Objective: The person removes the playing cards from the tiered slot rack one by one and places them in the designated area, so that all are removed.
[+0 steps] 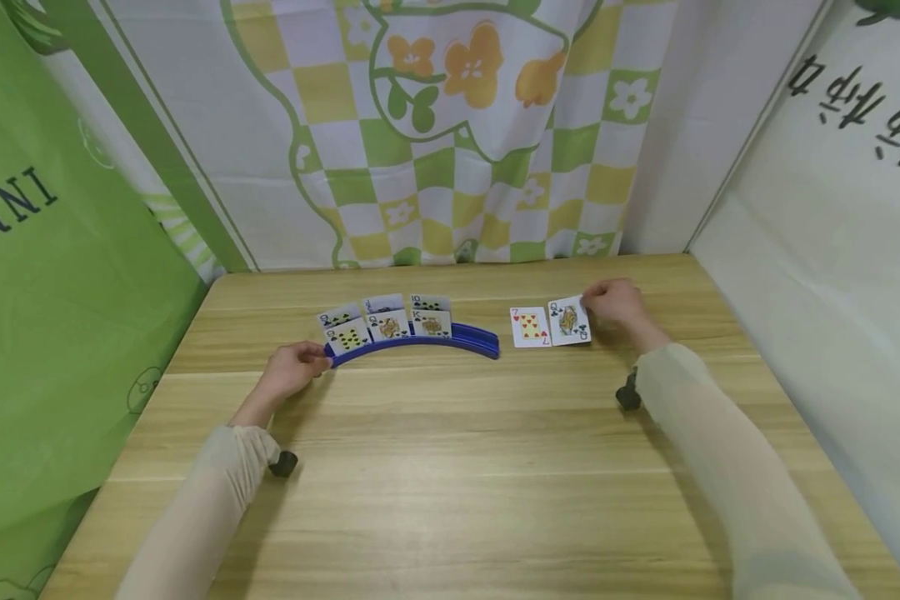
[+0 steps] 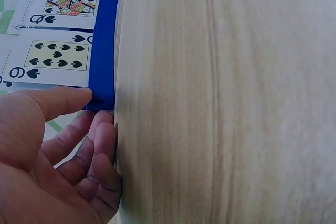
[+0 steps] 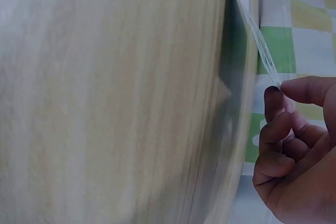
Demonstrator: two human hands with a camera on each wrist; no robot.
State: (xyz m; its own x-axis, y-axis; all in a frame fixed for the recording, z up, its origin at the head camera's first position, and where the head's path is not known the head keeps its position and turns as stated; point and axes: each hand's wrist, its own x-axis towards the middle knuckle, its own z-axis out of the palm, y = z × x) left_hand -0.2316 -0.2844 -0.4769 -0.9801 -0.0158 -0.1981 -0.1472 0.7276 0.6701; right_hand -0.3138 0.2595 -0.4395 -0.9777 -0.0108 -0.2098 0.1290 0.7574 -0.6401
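A curved blue card holder (image 1: 474,340) stands on the table with cards in two rows; its front row shows a nine of spades (image 1: 348,337), a queen of spades (image 1: 387,326) and a king (image 1: 431,323). My left hand (image 1: 292,368) pinches the holder's left end; in the left wrist view its thumb lies on the blue end (image 2: 103,95). At the right, my right hand (image 1: 621,305) pinches the edge of a queen card (image 1: 568,320) between thumb and index finger. Beside that card is a seven of hearts (image 1: 530,327). In the right wrist view the pinched card (image 3: 266,56) appears edge-on, tilted off the table.
The wooden table (image 1: 450,467) reaches back to a patterned curtain (image 1: 450,200). A green cloth (image 1: 60,317) hangs at the left and a white one (image 1: 825,275) at the right. Dark devices are on both wrists.
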